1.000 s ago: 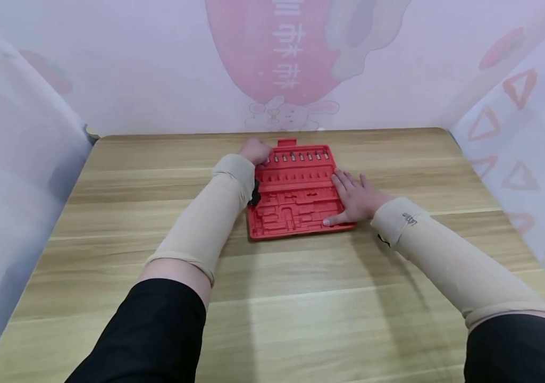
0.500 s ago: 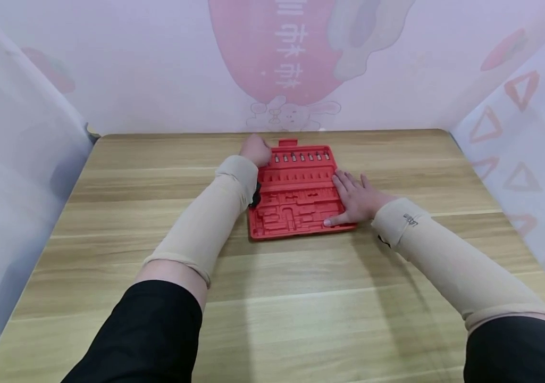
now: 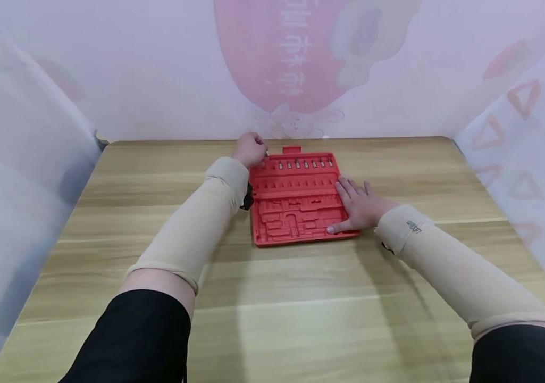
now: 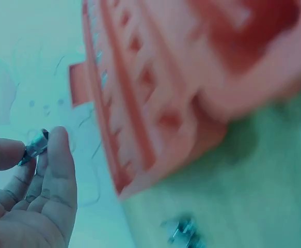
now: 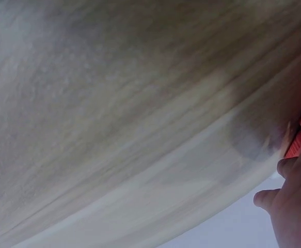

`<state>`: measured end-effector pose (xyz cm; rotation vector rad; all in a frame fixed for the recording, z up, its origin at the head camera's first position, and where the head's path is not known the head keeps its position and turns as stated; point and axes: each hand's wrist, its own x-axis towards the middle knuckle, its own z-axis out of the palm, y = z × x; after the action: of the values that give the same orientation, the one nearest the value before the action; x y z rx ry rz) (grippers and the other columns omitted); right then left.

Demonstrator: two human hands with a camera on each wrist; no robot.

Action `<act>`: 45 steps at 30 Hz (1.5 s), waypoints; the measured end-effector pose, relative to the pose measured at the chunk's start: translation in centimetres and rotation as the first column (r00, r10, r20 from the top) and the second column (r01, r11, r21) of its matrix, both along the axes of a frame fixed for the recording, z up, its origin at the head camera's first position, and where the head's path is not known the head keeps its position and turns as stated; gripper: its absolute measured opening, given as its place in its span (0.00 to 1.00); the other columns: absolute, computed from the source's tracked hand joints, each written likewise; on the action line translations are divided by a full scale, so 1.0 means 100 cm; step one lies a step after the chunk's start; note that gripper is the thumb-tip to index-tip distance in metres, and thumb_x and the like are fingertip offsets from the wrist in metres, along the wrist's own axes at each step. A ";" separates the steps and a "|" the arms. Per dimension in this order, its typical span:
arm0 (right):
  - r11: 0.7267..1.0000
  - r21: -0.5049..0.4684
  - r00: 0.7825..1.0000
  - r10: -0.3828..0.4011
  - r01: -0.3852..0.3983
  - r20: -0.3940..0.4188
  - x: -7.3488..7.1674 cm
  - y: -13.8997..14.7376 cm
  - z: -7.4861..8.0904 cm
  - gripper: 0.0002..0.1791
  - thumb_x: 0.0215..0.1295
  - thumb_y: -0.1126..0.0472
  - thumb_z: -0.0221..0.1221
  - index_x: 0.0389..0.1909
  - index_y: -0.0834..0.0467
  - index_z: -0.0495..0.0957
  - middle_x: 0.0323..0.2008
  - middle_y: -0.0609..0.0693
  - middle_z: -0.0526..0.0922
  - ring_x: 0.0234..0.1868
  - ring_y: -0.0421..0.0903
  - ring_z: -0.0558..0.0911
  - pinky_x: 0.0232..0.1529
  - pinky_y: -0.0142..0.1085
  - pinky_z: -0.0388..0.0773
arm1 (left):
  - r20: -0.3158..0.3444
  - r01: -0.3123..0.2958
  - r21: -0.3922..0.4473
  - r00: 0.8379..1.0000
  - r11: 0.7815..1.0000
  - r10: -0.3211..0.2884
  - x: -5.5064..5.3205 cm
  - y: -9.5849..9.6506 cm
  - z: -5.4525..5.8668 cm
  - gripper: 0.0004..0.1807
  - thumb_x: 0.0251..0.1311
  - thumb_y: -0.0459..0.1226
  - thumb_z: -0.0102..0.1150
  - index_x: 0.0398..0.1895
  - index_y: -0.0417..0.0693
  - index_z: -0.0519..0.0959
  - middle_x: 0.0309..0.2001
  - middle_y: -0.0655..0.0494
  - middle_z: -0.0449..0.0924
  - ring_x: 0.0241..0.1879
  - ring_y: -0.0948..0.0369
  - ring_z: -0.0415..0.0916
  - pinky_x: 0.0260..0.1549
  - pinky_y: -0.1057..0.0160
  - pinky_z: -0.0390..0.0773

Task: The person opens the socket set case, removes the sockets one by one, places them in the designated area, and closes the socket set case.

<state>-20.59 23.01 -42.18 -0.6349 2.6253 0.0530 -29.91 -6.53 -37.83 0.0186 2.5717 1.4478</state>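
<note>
Now, on a wood-grain table (image 3: 272,319) beneath both hands, an unfolded red case (image 3: 296,196) lies much as it did half a second ago, while the left hand has eased away from its far-left corner, leaving more of that corner in view. The case sits between the hands, its fold running from left to right. The right hand (image 3: 362,206) remains in place, fingers straight and spread across the case's right edge, thumb on the near half. The left hand (image 3: 251,150) is nearly closed, pinching a small metal piece (image 4: 36,144) between thumb and finger. A row of metal bits (image 3: 305,164) extends to the right of that pinch; blurred metal parts (image 4: 185,232) lie left of the case, near the left hand. In the left wrist view, the pinched piece's long axis slants, its broad, dark-mouthed end up and right, its narrower end down and left.
</note>
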 end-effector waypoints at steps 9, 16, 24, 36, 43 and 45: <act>1.000 -0.009 1.000 0.002 -0.003 -0.004 0.002 0.006 -0.005 0.72 0.60 0.19 0.53 0.80 0.70 0.34 0.80 0.68 0.33 0.80 0.67 0.37 0.74 0.65 0.33 | 0.038 -0.059 0.043 0.998 0.997 0.058 -0.004 -0.023 0.004 0.11 0.78 0.33 0.47 0.54 0.33 0.72 0.41 0.46 0.76 0.51 0.46 0.81 0.47 0.55 0.81; 1.000 -0.028 1.000 -0.011 0.011 -0.007 0.000 0.010 -0.005 0.72 0.60 0.19 0.54 0.80 0.71 0.33 0.80 0.68 0.32 0.80 0.67 0.37 0.74 0.65 0.34 | 0.061 -0.017 0.006 0.998 1.000 0.016 -0.010 -0.043 0.005 0.11 0.75 0.33 0.48 0.51 0.33 0.75 0.45 0.43 0.78 0.41 0.55 0.79 0.52 0.49 0.80; 0.998 -0.057 1.000 -0.015 0.015 -0.005 -0.002 0.013 0.000 0.74 0.59 0.19 0.54 0.79 0.72 0.33 0.80 0.69 0.31 0.80 0.66 0.36 0.74 0.66 0.33 | 0.128 -0.005 0.005 0.992 1.000 0.004 -0.013 -0.067 0.004 0.12 0.76 0.32 0.48 0.54 0.31 0.74 0.52 0.38 0.79 0.41 0.58 0.79 0.51 0.56 0.80; 0.998 -0.068 1.000 -0.011 0.010 -0.010 -0.003 0.014 -0.001 0.73 0.60 0.19 0.54 0.79 0.72 0.34 0.80 0.69 0.32 0.80 0.66 0.36 0.74 0.67 0.34 | 0.092 0.019 -0.124 0.996 0.992 -0.008 -0.013 -0.096 0.025 0.15 0.76 0.33 0.48 0.56 0.29 0.74 0.44 0.43 0.81 0.38 0.59 0.79 0.42 0.62 0.80; 0.996 -0.080 1.000 -0.028 0.028 -0.002 0.000 0.021 0.003 0.76 0.56 0.14 0.51 0.79 0.72 0.34 0.80 0.70 0.32 0.80 0.66 0.36 0.73 0.67 0.32 | 0.186 0.052 -0.049 0.982 0.997 -0.042 -0.013 -0.094 0.011 0.14 0.75 0.32 0.50 0.54 0.28 0.76 0.40 0.47 0.80 0.39 0.57 0.79 0.47 0.59 0.81; 0.997 -0.073 1.000 -0.030 0.030 -0.002 0.001 0.021 0.004 0.76 0.56 0.14 0.50 0.80 0.72 0.34 0.80 0.69 0.32 0.80 0.65 0.36 0.73 0.67 0.32 | 0.207 0.057 -0.048 0.977 0.997 -0.046 -0.013 -0.094 0.004 0.15 0.75 0.32 0.50 0.54 0.27 0.76 0.36 0.49 0.80 0.36 0.58 0.78 0.46 0.60 0.82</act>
<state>-20.50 25.09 -41.77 -0.6204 2.6495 -0.0512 -31.18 -15.97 -37.45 -0.0678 2.4228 1.2894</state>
